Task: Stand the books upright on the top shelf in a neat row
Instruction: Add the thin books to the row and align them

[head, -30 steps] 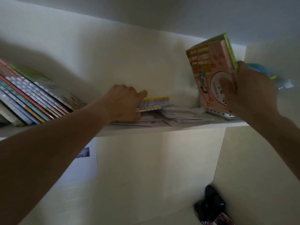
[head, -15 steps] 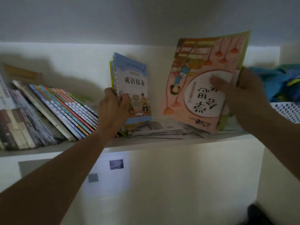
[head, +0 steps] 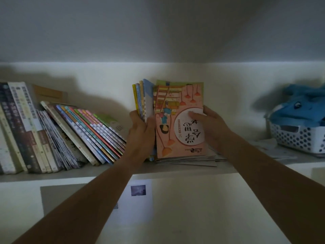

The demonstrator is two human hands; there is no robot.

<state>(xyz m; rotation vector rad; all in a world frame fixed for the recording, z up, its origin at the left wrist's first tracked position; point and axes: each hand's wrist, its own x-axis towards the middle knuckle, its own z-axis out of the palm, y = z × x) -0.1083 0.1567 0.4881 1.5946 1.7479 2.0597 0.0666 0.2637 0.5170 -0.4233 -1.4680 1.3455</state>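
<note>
Hands meet mid-shelf: left hand (head: 140, 131) curls round a thin upright bundle of colourful paperbacks (head: 142, 99), right hand (head: 210, 124) pinches the pink illustrated book (head: 177, 120), upside down beside them, standing on flat booklets (head: 190, 160) on the white top shelf (head: 70, 173).

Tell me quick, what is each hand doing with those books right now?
Left hand: grips the small bundle of thin books, held upright.
Right hand: holds the pink book at its right edge, thumb on the cover.
</note>
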